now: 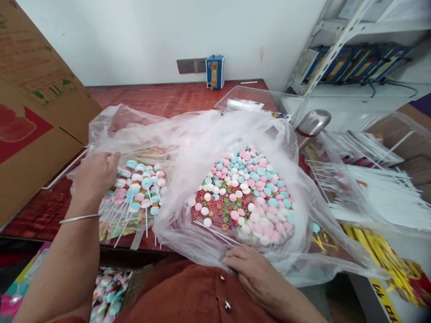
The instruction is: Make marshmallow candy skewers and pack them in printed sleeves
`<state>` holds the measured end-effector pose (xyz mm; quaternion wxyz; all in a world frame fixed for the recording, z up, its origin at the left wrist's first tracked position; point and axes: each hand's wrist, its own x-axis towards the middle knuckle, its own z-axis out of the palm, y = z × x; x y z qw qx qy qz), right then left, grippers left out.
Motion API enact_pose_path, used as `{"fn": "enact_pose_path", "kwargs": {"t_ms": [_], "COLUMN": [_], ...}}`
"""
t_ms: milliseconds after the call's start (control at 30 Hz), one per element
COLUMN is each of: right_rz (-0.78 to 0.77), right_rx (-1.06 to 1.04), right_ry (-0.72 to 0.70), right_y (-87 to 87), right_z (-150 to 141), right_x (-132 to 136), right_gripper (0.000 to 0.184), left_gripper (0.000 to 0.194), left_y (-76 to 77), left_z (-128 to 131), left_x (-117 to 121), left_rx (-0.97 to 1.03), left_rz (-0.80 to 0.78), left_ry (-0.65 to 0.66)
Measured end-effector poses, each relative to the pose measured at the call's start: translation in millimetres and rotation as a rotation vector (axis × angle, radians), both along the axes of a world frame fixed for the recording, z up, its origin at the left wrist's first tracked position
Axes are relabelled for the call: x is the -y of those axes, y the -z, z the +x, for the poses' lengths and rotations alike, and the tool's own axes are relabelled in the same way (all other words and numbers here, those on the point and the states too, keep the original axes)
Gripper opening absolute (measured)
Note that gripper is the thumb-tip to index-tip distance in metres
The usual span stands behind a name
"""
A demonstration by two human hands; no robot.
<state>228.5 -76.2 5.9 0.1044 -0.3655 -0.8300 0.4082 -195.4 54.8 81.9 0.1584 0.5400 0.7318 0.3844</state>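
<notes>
My left hand (97, 175) is closed, its fingers curled at the left edge of a clear bag (117, 116). What it grips, if anything, is hidden. Just right of it lies a pile of candy lollipops (134, 184) with stacked pink, blue and white pieces on white sticks. My right hand (251, 271) has its fingers closed on the front edge of a large clear plastic bag (195, 166). Spread inside that bag are round pastel candies (259, 175) and small coloured ring candies (218, 208). Several loose white sticks (215, 232) lie near its front.
A cardboard box (37, 107) stands at the left. At the back are a blue device (215, 72) and a clear tray (239, 92). On the right are a metal scoop (313, 123), bundled white sticks (390, 186) and yellow ties (380, 251). Wrapped candies (109, 291) fill a box below.
</notes>
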Motion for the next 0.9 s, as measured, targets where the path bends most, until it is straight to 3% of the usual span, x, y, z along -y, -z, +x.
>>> {"fn": "enact_pose_path", "kwargs": {"t_ms": [67, 133, 233, 333, 400, 467, 500, 567, 633, 767, 833, 900], "right_rz": [-0.032, -0.063, 0.014, 0.21, 0.269, 0.307, 0.321, 0.297, 0.159, -0.272, -0.412, -0.48], "right_rx": [-0.044, -0.026, 0.14, 0.359, 0.399, 0.426, 0.451, 0.462, 0.336, -0.207, -0.428, -0.545], "right_ry": [0.004, 0.025, 0.134, 0.192, 0.171, 0.147, 0.152, 0.215, 0.314, 0.477, 0.559, 0.618], "right_y": [-2.8, -7.7, -8.7, 0.9, 8.4, 13.1, 14.1, 13.6, 11.3, 8.7, 9.4, 9.4], "right_z": [2.2, 0.8, -11.4, -35.7, -52.3, -62.7, -64.4, -60.2, -48.7, -24.0, -18.2, -16.9], "right_x": [1.6, -4.8, -22.5, -37.4, -41.1, -40.9, -40.3, -39.6, -40.7, -46.0, -48.4, -50.2], "right_gripper": [0.042, 0.036, 0.029, 0.02, 0.012, 0.015, 0.018, 0.018, 0.013, 0.01, 0.015, 0.019], "left_gripper": [0.03, 0.035, 0.035, 0.033, 0.027, 0.016, 0.015, 0.016, 0.015, 0.013, 0.018, 0.019], "left_y": [13.9, 17.6, 4.5, -12.8, -14.8, -5.3, 3.3, 24.9, 47.5, 74.8, 75.1, 68.4], "left_z": [-11.4, -12.4, 1.7, 40.1, 79.9, 123.5, 143.1, 172.1, 185.1, 184.4, 186.6, 196.0], "left_x": [-6.1, -3.2, 17.3, 48.6, 68.7, 84.2, 89.9, 97.6, 102.1, 104.0, 99.6, 90.6], "left_rx": [-0.271, -0.455, -0.558, -0.599, -0.545, -0.285, -0.133, 0.042, 0.063, 0.025, 0.086, 0.274], "left_rz": [-0.061, -0.052, 0.078, 0.3, 0.454, 0.48, 0.378, 0.008, -0.251, -0.399, -0.408, -0.413], "left_ry": [-0.101, -0.175, -0.284, -0.342, -0.262, -0.05, 0.163, 0.536, 0.765, 0.795, 0.762, 0.666]}}
